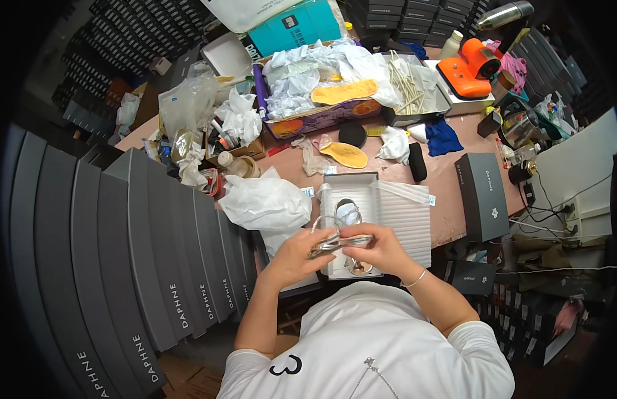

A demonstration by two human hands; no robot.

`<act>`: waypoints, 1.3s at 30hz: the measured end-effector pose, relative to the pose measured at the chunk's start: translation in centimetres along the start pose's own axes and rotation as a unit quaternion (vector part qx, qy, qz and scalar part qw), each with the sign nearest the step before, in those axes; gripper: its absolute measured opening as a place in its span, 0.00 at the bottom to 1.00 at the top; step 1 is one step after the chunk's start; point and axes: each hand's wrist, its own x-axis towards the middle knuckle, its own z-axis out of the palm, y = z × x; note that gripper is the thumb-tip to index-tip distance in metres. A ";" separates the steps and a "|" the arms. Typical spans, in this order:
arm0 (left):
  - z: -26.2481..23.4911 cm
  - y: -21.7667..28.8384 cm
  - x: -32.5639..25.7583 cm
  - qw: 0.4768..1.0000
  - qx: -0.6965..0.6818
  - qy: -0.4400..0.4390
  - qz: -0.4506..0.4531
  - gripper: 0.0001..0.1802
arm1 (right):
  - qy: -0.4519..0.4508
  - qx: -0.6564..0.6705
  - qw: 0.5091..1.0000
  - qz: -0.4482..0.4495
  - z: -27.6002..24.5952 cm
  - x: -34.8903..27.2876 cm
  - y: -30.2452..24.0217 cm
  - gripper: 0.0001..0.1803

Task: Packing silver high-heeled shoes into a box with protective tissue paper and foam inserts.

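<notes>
A silvery sandal (340, 242) is held between both hands just above an open white shoe box (388, 213) on the pink table (448, 166). The left hand (296, 256) is closed on its end at 9 o'clock, the right hand (381, 249) clasped over it at 3 o'clock. A second sandal (348, 211) lies in the box at 12 o'clock.

Stacked dark boxes (122, 266), orange machine (469, 66), yellow insole (346, 155), blue cloth (443, 138), crumpled white paper (265, 203)
</notes>
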 end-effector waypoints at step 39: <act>13.3 -2.8 1.4 0.569 -0.771 0.242 -0.152 0.22 | -0.192 0.018 0.981 -0.005 -0.6 -0.3 3.8 0.54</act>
